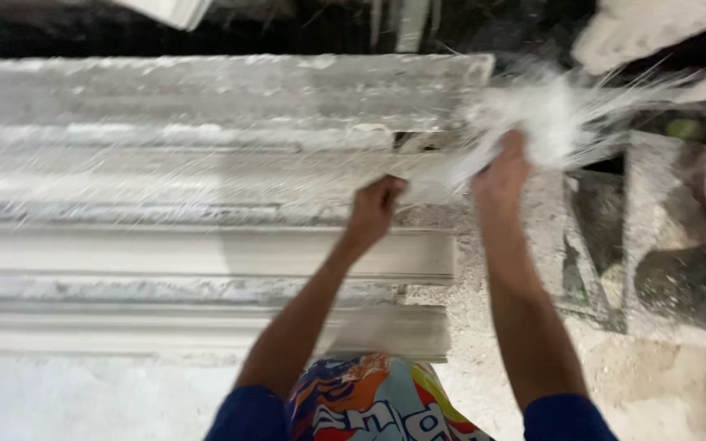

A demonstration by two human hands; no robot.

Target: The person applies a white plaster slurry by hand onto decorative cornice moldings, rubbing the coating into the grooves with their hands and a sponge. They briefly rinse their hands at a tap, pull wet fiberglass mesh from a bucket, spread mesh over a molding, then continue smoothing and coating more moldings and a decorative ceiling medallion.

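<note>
1. Fibre bundle (pixel 549 114): a white, wispy tuft of loose strands, held above the right end of the moulding and blurred in the picture. It spreads out in a fan past the right hand, with a flatter strip running back toward the left hand. By its look it is very light, soft and limp, likely to shed and tangle; best taken where the strands gather, not at the frayed tips.
2. Plaster moulding (pixel 206 163): a long, pale, stepped cast lying across the table (pixel 83 392), its surface rough and streaked with fibres. It looks stiff, heavy and brittle at the edges.
3. Left hand (pixel 376 206): grip clenched on the near end of the fibre strip, pressed at the moulding's upper face.
4. Right hand (pixel 502 173): grip clenched on the gathered fibre bundle, just past the moulding's right end.
5. Printed garment (pixel 373 404): many-coloured cloth at the bottom edge, between the two blue sleeves.
6. Dusty blocks (pixel 663 245): grey, plaster-caked shapes to the right, well apart from the hands.
</note>
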